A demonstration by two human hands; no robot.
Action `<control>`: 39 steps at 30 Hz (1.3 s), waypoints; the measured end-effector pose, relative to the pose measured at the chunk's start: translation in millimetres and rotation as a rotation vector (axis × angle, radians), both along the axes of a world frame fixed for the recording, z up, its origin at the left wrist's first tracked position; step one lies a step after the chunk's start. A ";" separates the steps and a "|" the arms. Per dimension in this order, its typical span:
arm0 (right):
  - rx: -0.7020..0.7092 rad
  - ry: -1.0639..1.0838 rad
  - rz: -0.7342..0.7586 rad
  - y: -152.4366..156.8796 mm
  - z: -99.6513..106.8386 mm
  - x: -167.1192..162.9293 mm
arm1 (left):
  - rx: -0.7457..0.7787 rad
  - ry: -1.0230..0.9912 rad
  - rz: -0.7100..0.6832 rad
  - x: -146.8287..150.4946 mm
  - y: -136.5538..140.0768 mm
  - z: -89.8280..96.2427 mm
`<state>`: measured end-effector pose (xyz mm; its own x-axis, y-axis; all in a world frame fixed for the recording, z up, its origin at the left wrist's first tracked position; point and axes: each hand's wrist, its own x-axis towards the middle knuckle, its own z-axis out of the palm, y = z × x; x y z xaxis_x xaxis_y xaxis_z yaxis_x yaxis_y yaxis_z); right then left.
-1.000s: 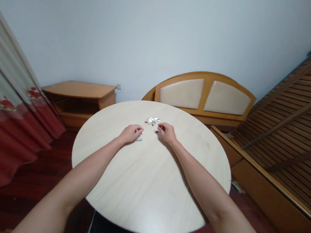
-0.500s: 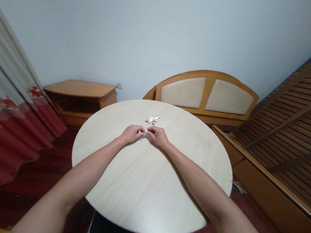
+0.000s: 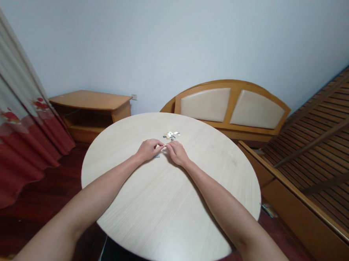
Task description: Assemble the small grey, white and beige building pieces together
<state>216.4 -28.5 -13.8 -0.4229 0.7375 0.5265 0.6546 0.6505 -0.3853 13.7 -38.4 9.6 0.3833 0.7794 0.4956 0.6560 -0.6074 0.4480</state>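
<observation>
My left hand and my right hand meet near the middle of the round table. Between their fingertips is a small pale piece, pinched from both sides; it is too small to name more exactly. A little grey-blue piece lies on the tabletop just below my left fingers, partly hidden by them. Just beyond my hands lies a loose group of small flat pieces in white, dark grey and tan.
Behind the table stand a wooden cabinet on the left and a headboard with pale panels. Slatted wooden boards lean at the right. A red and white curtain hangs at the left.
The fingers of my right hand have turned and straightened a little, showing more of the pale piece. My left hand has hardly moved. The group of pieces looks the same.
</observation>
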 end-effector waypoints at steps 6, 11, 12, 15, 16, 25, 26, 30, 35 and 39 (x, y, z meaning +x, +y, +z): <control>-0.014 0.050 0.019 -0.3 -0.7 0.9 | -0.007 0.030 -0.011 -0.9 0.5 0.1; -0.003 0.061 0.035 -0.2 -0.5 2.3 | -0.003 0.025 -0.016 -1.6 2.3 -2.4; -0.002 0.057 0.030 -0.3 -0.2 2.4 | -0.003 0.024 -0.023 -1.7 2.6 -2.8; 0.004 0.052 0.019 -1.0 0.9 2.3 | -0.005 0.021 -0.038 -1.5 2.6 -3.1; 0.004 0.055 0.017 -1.5 1.3 2.1 | -0.005 0.019 -0.039 -1.3 2.2 -2.8; 0.005 0.117 0.050 -6.5 5.2 1.0 | -0.023 0.019 0.017 0.5 -0.6 -0.9; 0.008 0.120 0.051 -6.6 5.1 1.0 | -0.022 0.019 0.018 0.4 -0.1 -1.3; 0.027 0.112 0.047 -4.9 2.8 1.0 | -0.009 0.021 0.024 0.1 1.5 -3.1; 0.094 0.120 0.060 -1.7 -0.1 1.3 | 0.011 0.023 0.023 0.1 1.8 -4.1; 0.121 0.123 0.036 -3.8 2.2 1.1 | 0.012 0.022 0.033 -0.6 2.2 -4.2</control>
<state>217.5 -32.3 -11.6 -0.3745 0.6515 0.6597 0.5829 0.7187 -0.3789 13.1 -36.2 5.4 0.3687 0.7856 0.4969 0.6853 -0.5909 0.4257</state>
